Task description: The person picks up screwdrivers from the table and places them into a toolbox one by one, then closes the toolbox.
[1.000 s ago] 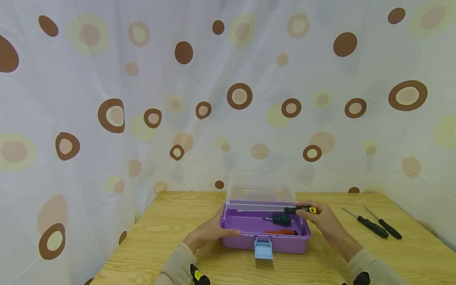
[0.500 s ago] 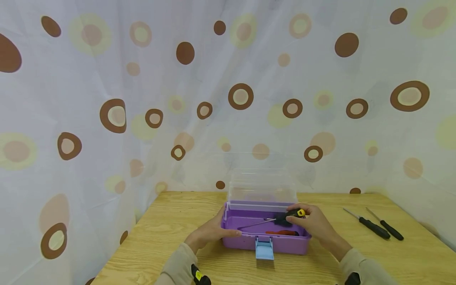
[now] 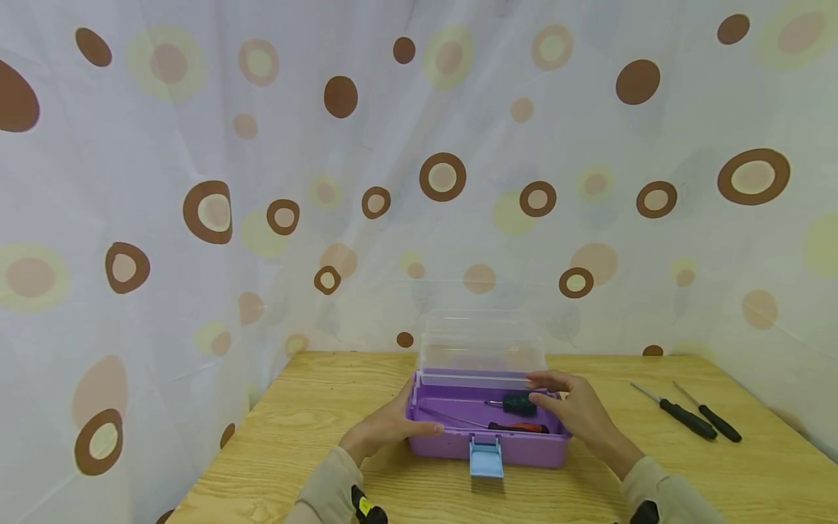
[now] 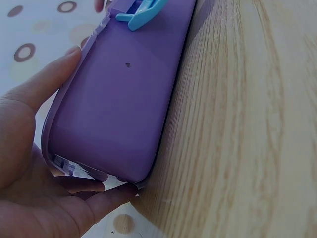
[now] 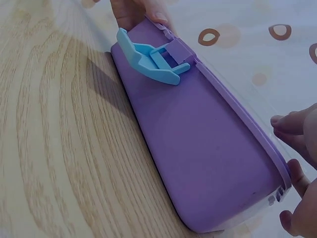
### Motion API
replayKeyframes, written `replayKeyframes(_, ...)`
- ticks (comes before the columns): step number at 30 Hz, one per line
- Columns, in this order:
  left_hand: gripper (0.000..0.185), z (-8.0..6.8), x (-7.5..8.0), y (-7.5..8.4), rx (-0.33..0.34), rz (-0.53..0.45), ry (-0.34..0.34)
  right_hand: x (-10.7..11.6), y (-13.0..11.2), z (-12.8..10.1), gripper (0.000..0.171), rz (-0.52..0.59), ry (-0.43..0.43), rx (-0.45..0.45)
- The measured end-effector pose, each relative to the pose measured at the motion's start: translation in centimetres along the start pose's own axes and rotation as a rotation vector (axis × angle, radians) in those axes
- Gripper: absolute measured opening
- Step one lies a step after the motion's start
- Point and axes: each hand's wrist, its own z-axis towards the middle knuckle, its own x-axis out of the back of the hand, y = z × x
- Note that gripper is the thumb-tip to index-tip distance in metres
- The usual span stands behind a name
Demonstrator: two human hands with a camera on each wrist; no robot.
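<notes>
A purple toolbox with its clear lid raised stands on the wooden table. My left hand grips the box's left end. In the left wrist view the thumb lies along the rim and the fingers wrap the end of the box. My right hand hovers over the right end with relaxed fingers and holds nothing. Inside lie a green-handled screwdriver, a red-handled one and a thin metal shaft whose handle I cannot make out.
Two black-handled screwdrivers lie on the table to the right of the box. A light-blue latch hangs from the box's front wall. A spotted curtain closes off the back and the left side.
My right hand lowered the black-and-yellow screwdriver into the box and let go of it; its shaft now lies across the box floor. The left hand has kept its hold.
</notes>
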Motion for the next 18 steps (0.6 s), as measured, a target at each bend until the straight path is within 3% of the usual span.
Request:
replayKeyframes(8,0.115,0.0,0.0,0.1,-0.006,0.005,-0.005,0.8,-0.2,-0.1,0.038,-0.013,0.041,-0.049)
replayKeyframes(18,0.117,-0.2,-0.1,0.4,-0.007,0.010,-0.002,2.4,-0.1,-0.4,0.045,0.027,0.049,-0.039)
